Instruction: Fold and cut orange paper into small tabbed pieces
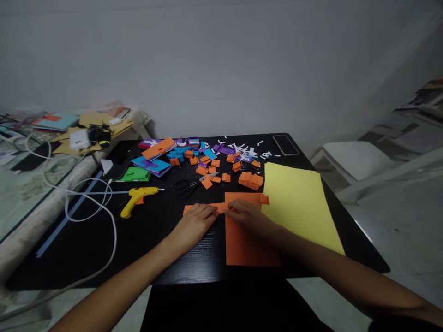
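Note:
A narrow orange paper strip (220, 207) lies across the black table between my two hands. My left hand (196, 222) is on it with the fingers drawn together, thumb and fingertips pressed to the paper. Curled fingers of my right hand (246, 216) pinch the strip's right end; the exact grip is partly hidden. Under my right hand is a larger orange sheet (252, 251), its middle covered by the hand and forearm. A small folded orange piece (264, 199) rests at the sheet's upper right corner.
Yellow sheets (294, 198) lie at right, a phone (285, 145) behind. Small folded orange pieces (215, 163), an orange stack (251, 180), black-handled scissors (187, 188) and paper scraps (244, 152) lie beyond my hands. A yellow glue gun (138, 199) and white cable (112, 226) are left.

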A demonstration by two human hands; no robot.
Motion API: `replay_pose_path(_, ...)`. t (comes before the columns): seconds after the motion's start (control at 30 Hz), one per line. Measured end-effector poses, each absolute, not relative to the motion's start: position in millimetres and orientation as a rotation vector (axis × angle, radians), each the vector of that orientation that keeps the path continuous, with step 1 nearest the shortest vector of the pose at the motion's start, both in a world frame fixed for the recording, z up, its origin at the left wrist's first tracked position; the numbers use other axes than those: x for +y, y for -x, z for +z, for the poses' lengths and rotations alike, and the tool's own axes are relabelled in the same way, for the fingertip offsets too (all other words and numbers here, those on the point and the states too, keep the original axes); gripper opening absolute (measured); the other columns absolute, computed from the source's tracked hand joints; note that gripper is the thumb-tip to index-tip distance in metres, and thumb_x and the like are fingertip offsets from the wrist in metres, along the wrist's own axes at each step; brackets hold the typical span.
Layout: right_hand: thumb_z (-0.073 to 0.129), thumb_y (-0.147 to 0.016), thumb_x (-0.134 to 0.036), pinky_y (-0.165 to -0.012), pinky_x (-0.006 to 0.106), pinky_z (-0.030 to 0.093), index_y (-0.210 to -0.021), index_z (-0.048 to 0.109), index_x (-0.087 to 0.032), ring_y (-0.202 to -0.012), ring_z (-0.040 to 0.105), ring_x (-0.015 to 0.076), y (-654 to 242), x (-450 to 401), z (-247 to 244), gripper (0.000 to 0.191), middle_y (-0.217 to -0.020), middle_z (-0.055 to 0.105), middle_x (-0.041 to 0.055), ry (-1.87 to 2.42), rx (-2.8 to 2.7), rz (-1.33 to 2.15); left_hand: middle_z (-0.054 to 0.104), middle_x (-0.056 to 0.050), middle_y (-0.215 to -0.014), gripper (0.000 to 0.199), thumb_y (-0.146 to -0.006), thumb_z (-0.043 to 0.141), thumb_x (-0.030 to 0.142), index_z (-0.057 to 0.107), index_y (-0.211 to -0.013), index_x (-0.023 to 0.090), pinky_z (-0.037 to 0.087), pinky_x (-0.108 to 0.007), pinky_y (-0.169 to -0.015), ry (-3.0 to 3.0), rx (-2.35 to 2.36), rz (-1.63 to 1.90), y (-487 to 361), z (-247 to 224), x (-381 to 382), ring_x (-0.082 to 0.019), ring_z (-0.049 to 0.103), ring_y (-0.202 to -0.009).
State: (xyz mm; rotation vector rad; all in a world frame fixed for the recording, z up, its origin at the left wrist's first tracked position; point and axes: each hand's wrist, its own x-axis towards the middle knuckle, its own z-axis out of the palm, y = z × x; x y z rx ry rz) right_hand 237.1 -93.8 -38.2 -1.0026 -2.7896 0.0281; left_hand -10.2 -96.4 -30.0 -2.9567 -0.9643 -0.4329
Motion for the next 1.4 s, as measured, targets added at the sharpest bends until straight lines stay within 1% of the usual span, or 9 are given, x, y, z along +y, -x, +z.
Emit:
replay_pose_path(0.13, 0.051, -0.099, -0.003, -0.083, 0.039, 0.051, -0.11, 0.066, -0.01, -0.091, 0.056, 0.0247, -234, -102, -38, 0.02, -0.104, 0.064, 0.013, 1.017, -2.78, 0.072, 0.073, -0.013, -0.123, 0.027, -0.106, 0.05, 0.018, 0.07, -0.122, 0.013, 0.052, -0.041, -0.09, 2.948, -0.943, -0.437, 10, -29, -96, -0.025, 0.067, -0.106)
replay_pose_path(0.4, 0.047, -0.09, 0.007, -0.087, 0.041, 0.05, -0.11, 0.064, -0.008, -0.095, 0.054, 0.0262, -238, -121, -37, 0.031, -0.105, 0.063, 0.0146, 1.124, -2.722, 0.132, 0.073, -0.013, -0.124, 0.029, -0.106, 0.049, 0.017, 0.07, -0.125, 0.012, 0.052, -0.042, -0.092, 2.926, -0.94, -0.433, 11, -33, -97, -0.026, 0.066, -0.107)
replay_pose_path(0.53, 0.048, -0.094, 0.001, -0.085, 0.041, 0.049, -0.11, 0.066, -0.011, -0.093, 0.055, 0.026, -237, -124, -37, 0.027, -0.106, 0.064, 0.0136, 1.135, -2.74, 0.031, 0.073, -0.012, -0.123, 0.028, -0.106, 0.048, 0.018, 0.071, -0.122, 0.013, 0.053, -0.041, -0.093, 2.922, -0.945, -0.438, 9, -31, -97, -0.025, 0.066, -0.106)
replay_pose_path(0.63, 0.051, -0.102, -0.013, -0.084, 0.042, 0.048, -0.113, 0.067, -0.012, -0.092, 0.055, 0.0275, -230, -124, -37, 0.02, -0.104, 0.065, 0.0138, 1.137, -2.753, -0.077, 0.073, -0.012, -0.123, 0.028, -0.106, 0.049, 0.019, 0.071, -0.121, 0.013, 0.053, -0.041, -0.094, 2.93, -0.958, -0.454, 9, -31, -97, -0.025, 0.066, -0.107)
replay_pose_path(0.73, 0.053, -0.105, -0.03, -0.085, 0.042, 0.049, -0.125, 0.065, -0.011, -0.094, 0.056, 0.0295, -223, -125, -36, 0.029, -0.102, 0.065, 0.0143, 1.228, -2.708, -0.128, 0.073, -0.013, -0.123, 0.028, -0.106, 0.049, 0.02, 0.072, -0.122, 0.014, 0.053, -0.042, -0.094, 2.944, -0.977, -0.457, 9, -31, -97, -0.025, 0.066, -0.108)
replay_pose_path(0.8, 0.055, -0.105, -0.035, -0.086, 0.042, 0.049, -0.133, 0.061, -0.01, -0.096, 0.056, 0.03, -220, -125, -35, 0.038, -0.103, 0.065, 0.0147, 1.281, -2.681, -0.128, 0.073, -0.013, -0.123, 0.029, -0.106, 0.048, 0.019, 0.071, -0.122, 0.014, 0.053, -0.042, -0.094, 2.946, -0.979, -0.456, 9, -31, -98, -0.026, 0.066, -0.108)
replay_pose_path(0.97, 0.059, -0.103, -0.036, -0.085, 0.042, 0.048, -0.136, 0.059, -0.005, -0.096, 0.055, 0.0309, -223, -128, -35, 0.045, -0.103, 0.065, 0.0163, 1.313, -2.647, -0.136, 0.073, -0.013, -0.123, 0.027, -0.106, 0.049, 0.019, 0.071, -0.122, 0.013, 0.054, -0.043, -0.093, 2.939, -0.982, -0.454, 9, -32, -98, -0.026, 0.066, -0.108)
replay_pose_path(1.17, 0.06, -0.102, -0.033, -0.082, 0.043, 0.047, -0.124, 0.066, -0.007, -0.091, 0.054, 0.0305, -238, -130, -37, 0.034, -0.101, 0.063, 0.0163, 1.384, -2.579, -0.107, 0.072, -0.014, -0.122, 0.026, -0.105, 0.051, 0.018, 0.071, -0.122, 0.013, 0.053, -0.044, -0.093, 2.95, -0.984, -0.453, 9, -36, -96, -0.027, 0.066, -0.108)
replay_pose_path(1.4, 0.056, -0.102, -0.027, -0.085, 0.045, 0.048, -0.122, 0.064, -0.009, -0.095, 0.054, 0.031, -248, -135, -36, 0.028, -0.103, 0.063, 0.0169, 1.474, -2.49, -0.084, 0.073, -0.013, -0.121, 0.027, -0.106, 0.049, 0.018, 0.072, -0.12, 0.014, 0.054, -0.044, -0.092, 2.951, -0.997, -0.468, 8, -33, -97, -0.026, 0.066, -0.106)
